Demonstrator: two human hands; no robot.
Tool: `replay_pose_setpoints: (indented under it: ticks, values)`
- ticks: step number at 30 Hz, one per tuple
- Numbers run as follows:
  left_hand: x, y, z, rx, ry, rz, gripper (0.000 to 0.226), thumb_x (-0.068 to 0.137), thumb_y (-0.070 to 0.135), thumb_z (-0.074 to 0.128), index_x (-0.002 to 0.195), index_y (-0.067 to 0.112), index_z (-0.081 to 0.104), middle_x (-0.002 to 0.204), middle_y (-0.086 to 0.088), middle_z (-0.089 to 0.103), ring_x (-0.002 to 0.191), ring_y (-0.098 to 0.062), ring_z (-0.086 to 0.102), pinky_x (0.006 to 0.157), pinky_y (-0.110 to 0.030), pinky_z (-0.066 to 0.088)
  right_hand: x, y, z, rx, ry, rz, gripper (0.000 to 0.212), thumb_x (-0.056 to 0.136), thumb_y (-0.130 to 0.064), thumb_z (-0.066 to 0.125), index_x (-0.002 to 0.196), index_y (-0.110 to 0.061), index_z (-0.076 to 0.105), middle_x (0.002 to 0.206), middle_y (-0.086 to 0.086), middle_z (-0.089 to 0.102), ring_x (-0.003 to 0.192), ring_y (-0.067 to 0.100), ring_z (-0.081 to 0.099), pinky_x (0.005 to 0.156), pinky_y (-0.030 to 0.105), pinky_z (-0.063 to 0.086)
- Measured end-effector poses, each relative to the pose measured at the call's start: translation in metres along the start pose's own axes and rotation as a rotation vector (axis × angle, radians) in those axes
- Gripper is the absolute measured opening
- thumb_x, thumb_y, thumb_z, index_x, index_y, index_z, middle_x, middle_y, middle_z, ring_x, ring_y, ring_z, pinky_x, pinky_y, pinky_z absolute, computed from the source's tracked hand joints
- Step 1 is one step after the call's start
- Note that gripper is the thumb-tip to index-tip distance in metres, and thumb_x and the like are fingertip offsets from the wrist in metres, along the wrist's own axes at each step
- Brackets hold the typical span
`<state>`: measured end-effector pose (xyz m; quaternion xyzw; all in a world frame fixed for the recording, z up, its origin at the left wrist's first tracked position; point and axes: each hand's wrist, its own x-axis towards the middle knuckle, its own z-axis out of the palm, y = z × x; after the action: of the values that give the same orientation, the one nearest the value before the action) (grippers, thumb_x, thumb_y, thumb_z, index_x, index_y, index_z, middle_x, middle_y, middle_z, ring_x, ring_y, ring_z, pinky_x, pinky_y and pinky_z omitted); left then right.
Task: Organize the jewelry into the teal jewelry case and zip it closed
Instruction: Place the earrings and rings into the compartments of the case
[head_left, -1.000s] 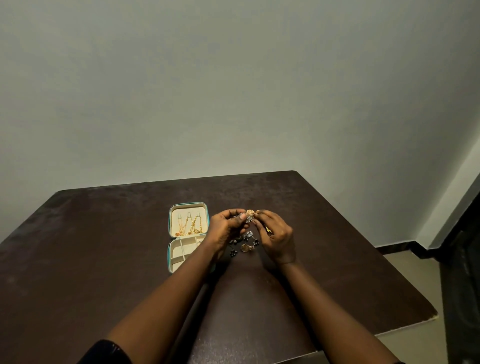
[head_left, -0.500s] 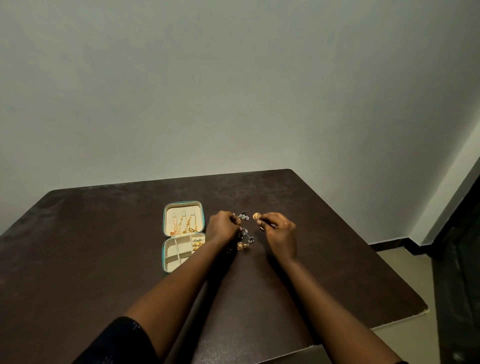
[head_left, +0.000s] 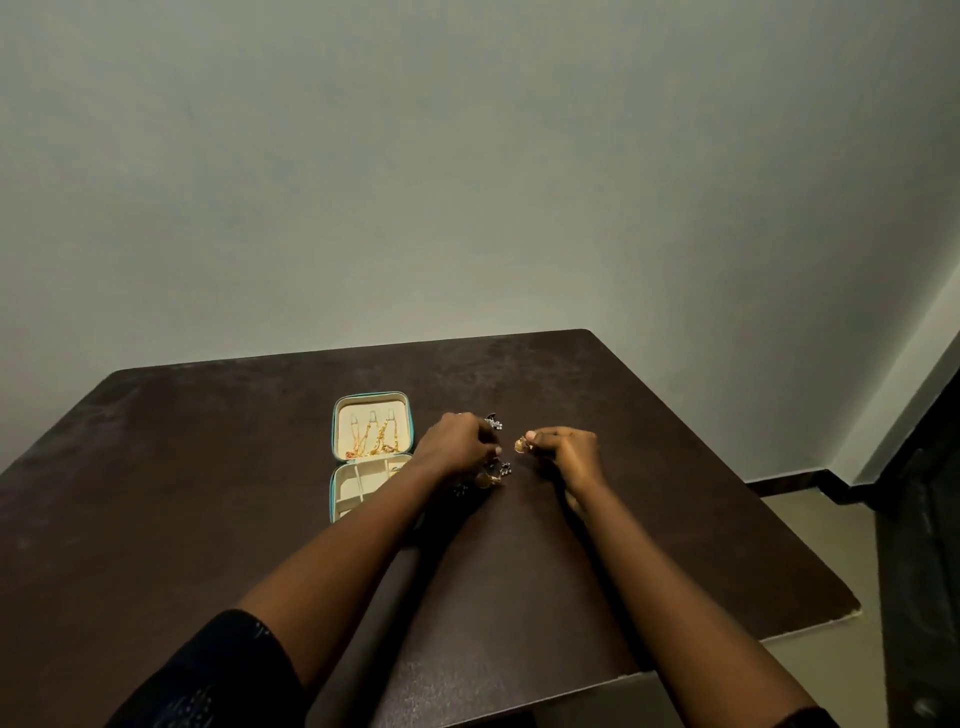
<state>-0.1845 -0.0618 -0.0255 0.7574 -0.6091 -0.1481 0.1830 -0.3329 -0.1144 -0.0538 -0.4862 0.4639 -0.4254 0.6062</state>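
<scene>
The teal jewelry case (head_left: 410, 415) lies open on the dark table, left of my hands. Its cream lid half holds gold chains (head_left: 375, 441) hanging from hooks; its lower half has small compartments. My left hand (head_left: 457, 441) pinches a silver earring (head_left: 493, 421) just right of the case. My right hand (head_left: 566, 452) pinches a small gold earring (head_left: 519, 445) at its fingertips. The two pieces are a short gap apart. Loose jewelry (head_left: 493, 474) lies on the table under my left hand, partly hidden.
The dark brown table (head_left: 675, 493) ends at a wall behind and has a chipped right front corner (head_left: 852, 608). A grey tube-like object (head_left: 379, 623) runs below my left forearm. Floor and a dark skirting lie to the right.
My hands were together over the loose jewelry, holding the pieces joined. They have pulled apart, the silver piece staying in the left and the gold piece in the right.
</scene>
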Motion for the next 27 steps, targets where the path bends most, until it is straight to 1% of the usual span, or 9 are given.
replay_pose_setpoints:
  ticks: [3,5,8,12,15,19,23,25,27]
  values:
    - [0.000,0.005,-0.002,0.104,-0.147,0.087,0.023,0.087,0.031,0.063,0.108,0.025,0.071,0.109,-0.003,0.070,0.104,-0.020,0.061,0.088,-0.033,0.049,-0.002,-0.007,-0.002,0.106,-0.042,0.112,0.015,0.077,0.002,0.064,0.067,-0.008,0.066,0.052,-0.002,0.067,0.056,0.013,0.060,0.050,0.020,0.042]
    - [-0.001,0.008,-0.002,0.154,-0.201,0.115,0.025,0.087,0.029,0.064,0.110,0.024,0.070,0.111,-0.003,0.070,0.105,-0.017,0.061,0.090,-0.032,0.047,0.000,-0.009,-0.004,0.142,-0.057,0.175,0.015,0.080,0.001,0.063,0.067,-0.008,0.064,0.046,-0.004,0.064,0.058,0.012,0.056,0.053,0.020,0.041]
    - [-0.001,0.010,0.000,0.188,-0.244,0.127,0.027,0.086,0.024,0.066,0.112,0.019,0.069,0.112,-0.003,0.069,0.107,-0.016,0.060,0.093,-0.031,0.045,0.001,-0.010,-0.007,0.147,-0.091,0.222,0.015,0.084,-0.001,0.062,0.070,-0.008,0.062,0.046,-0.003,0.064,0.058,0.011,0.053,0.054,0.019,0.043]
    - [0.000,0.010,0.001,0.195,-0.260,0.137,0.023,0.086,0.008,0.061,0.107,0.011,0.069,0.108,-0.010,0.069,0.102,-0.021,0.062,0.080,-0.028,0.047,0.002,-0.011,-0.009,0.178,-0.071,0.229,0.020,0.089,0.000,0.056,0.071,-0.009,0.059,0.043,-0.003,0.060,0.056,0.010,0.051,0.056,0.021,0.043]
    - [0.001,0.007,0.002,0.155,-0.236,0.119,0.017,0.088,0.008,0.059,0.102,0.010,0.068,0.107,-0.006,0.069,0.091,-0.013,0.058,0.078,-0.027,0.044,0.000,-0.010,-0.008,0.152,-0.082,0.209,0.020,0.091,-0.004,0.055,0.072,-0.011,0.057,0.052,0.000,0.060,0.053,0.007,0.051,0.053,0.019,0.043]
    - [-0.003,0.003,-0.002,-0.094,-0.102,0.069,0.015,0.091,0.015,0.059,0.098,0.007,0.070,0.097,-0.004,0.068,0.088,-0.012,0.057,0.075,-0.021,0.040,-0.002,-0.011,-0.004,0.145,-0.084,0.170,0.021,0.093,-0.004,0.052,0.072,-0.010,0.056,0.064,0.005,0.054,0.058,0.011,0.047,0.056,0.021,0.039]
    - [-0.011,-0.006,-0.005,-0.472,-0.039,-0.029,0.017,0.092,0.018,0.058,0.085,0.006,0.068,0.076,-0.004,0.059,0.062,-0.010,0.048,0.059,-0.023,0.038,-0.004,-0.013,0.003,0.115,-0.100,0.133,0.023,0.094,-0.007,0.052,0.071,-0.013,0.056,0.056,0.002,0.054,0.046,0.006,0.046,0.049,0.018,0.038]
    - [-0.016,-0.009,-0.007,-0.698,-0.018,-0.058,0.019,0.094,0.013,0.054,0.078,0.009,0.063,0.069,-0.004,0.057,0.053,-0.009,0.043,0.048,-0.019,0.036,-0.005,-0.016,0.007,0.099,-0.109,0.101,0.024,0.094,-0.007,0.050,0.072,-0.013,0.055,0.061,0.002,0.053,0.042,0.003,0.047,0.045,0.016,0.037]
    - [-0.022,-0.009,-0.010,-0.872,0.018,-0.082,0.020,0.096,0.010,0.049,0.081,0.008,0.062,0.066,-0.001,0.059,0.045,-0.004,0.043,0.041,-0.014,0.032,-0.008,-0.020,0.012,0.098,-0.124,0.069,0.025,0.094,-0.004,0.048,0.071,-0.014,0.054,0.060,0.001,0.054,0.042,0.002,0.049,0.046,0.018,0.035]
